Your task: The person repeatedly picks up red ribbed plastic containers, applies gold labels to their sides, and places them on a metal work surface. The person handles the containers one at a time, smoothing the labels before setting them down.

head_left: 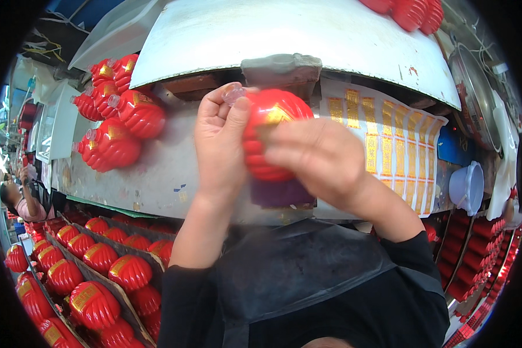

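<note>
A round, ribbed red plastic lantern point(278, 107) with a clear neck hangs over the workbench, tilted so its neck points up and left. My left hand point(221, 136) grips it by that neck, thumb and fingers closed. My right hand point(322, 153) lies against the lantern's right side, its fingers smeared by motion over a gold label on the red surface. Whether those fingers pinch anything is not visible. Below the lantern is a dark purple block point(281, 193) at the bench's near edge. To the right lies a sheet of gold stickers point(391, 145) on white backing.
Several finished-looking red lanterns point(113, 145) cluster on the bench point(180, 156) at left. A white raised board point(296, 35) spans the back. At right stand a pale blue bucket point(467, 187) and a round metal pan point(475, 95). Racks of lanterns point(95, 304) fill the lower left; another person point(32, 203) is far left.
</note>
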Available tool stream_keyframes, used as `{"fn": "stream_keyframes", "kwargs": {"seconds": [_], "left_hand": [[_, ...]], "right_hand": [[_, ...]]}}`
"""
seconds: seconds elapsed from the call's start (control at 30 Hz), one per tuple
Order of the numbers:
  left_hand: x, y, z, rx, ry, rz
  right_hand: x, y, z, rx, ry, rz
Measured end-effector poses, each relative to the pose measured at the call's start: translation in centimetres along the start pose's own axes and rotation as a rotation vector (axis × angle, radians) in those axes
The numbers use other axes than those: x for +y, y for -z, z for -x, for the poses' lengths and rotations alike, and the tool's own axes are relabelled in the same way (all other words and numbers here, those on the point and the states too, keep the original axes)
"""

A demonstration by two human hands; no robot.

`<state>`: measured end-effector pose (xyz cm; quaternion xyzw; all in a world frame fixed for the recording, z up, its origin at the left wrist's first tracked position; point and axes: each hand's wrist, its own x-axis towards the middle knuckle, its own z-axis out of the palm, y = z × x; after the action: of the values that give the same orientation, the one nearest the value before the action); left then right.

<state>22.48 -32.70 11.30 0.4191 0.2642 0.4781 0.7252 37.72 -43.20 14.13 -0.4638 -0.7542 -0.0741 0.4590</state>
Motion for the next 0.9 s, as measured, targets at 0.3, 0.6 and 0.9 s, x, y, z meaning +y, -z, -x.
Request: {"fn": "stream_keyframes", "kwargs": {"seconds": [0.3, 0.6, 0.9], "left_hand": [[1.2, -0.7, 2.5, -0.105, -0.110, -0.056], [3.3, 2.2, 5.6, -0.075, -0.093, -0.013], [5.6, 7.5, 8.8, 0.044, -0.086, 0.136]], "right_hand": [[-2.0, 1.8, -1.0, 0.187, -0.613, -0.016], [-4.9, -1.2, -0.5, 0.178, -0.258, 0.056], [-7.2, -5.1, 1.4, 0.074, -0.418, -0.099]]}}
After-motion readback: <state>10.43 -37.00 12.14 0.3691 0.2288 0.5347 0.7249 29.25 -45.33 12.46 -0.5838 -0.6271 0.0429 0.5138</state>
